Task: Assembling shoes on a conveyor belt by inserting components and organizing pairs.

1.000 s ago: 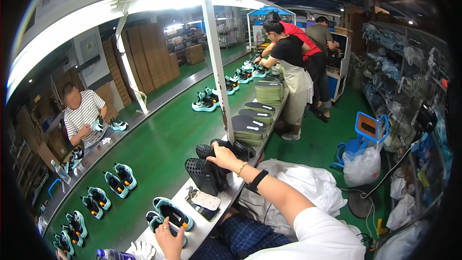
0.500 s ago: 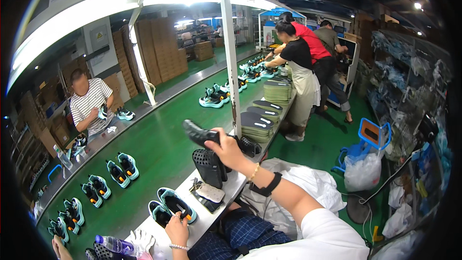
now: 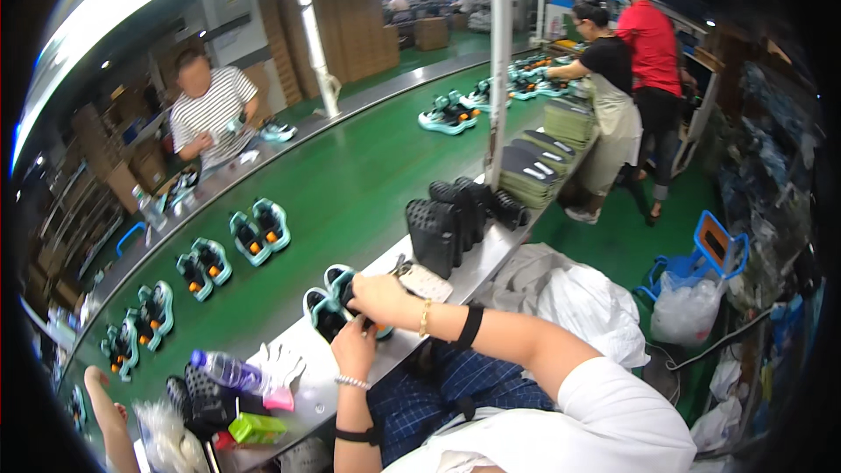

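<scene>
Moved: the right hand (image 3: 385,300), lately raised with a black piece, has come down to the shoes; both hands now meet there.
Teal shoes (image 3: 320,308): side by side on the white desk (image 3: 320,381).
Left hand (image 3: 355,348): fingers bent at the heel end; cannot tell its grip.
Right hand: curled over the right-hand shoe; cannot tell whether it's clamped on anything.
Black perforated forms (image 3: 434,236): upright, untouched.

Lamp (image 3: 105,17) glare top-L (sl. blur R)
</scene>
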Available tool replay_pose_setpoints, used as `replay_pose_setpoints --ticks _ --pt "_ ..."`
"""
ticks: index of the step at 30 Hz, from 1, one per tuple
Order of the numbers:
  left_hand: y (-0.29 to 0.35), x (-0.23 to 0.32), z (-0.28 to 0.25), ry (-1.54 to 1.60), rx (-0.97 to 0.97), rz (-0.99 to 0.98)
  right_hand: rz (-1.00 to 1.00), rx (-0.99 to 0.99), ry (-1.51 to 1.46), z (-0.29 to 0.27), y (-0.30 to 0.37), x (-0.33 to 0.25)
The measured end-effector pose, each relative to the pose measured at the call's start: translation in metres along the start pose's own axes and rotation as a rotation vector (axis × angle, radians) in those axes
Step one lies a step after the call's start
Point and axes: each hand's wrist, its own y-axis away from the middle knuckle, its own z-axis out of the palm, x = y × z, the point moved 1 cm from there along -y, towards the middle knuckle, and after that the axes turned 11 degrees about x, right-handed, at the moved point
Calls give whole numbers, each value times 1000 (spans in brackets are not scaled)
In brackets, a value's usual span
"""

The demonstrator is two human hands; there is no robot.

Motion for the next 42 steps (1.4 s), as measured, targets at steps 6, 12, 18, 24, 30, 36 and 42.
replay_pose_setpoints --ticks 6,12,18,24,30,36,42 --pt "-4 3 2 -11 103 21 -233 297 329 40 -12 9" --pt "-1 -3 -7 -67 -8 -66 107 11 208 73 -16 -4" --pt "2 2 -9 -15 16 34 303 -82 143 98 -26 8" --pt "-3 -1 -3 -39 34 87 290 -33 81 113 -32 25" --pt "-10 -21 1 -71 -20 61 151 -99 -408 51 -4 15" --pt "-28 0 -12 -126 -173 172 301 281 -667 -12 52 61" --pt "-124 19 -32 38 -135 203 683 629 -548 -18 105 156"
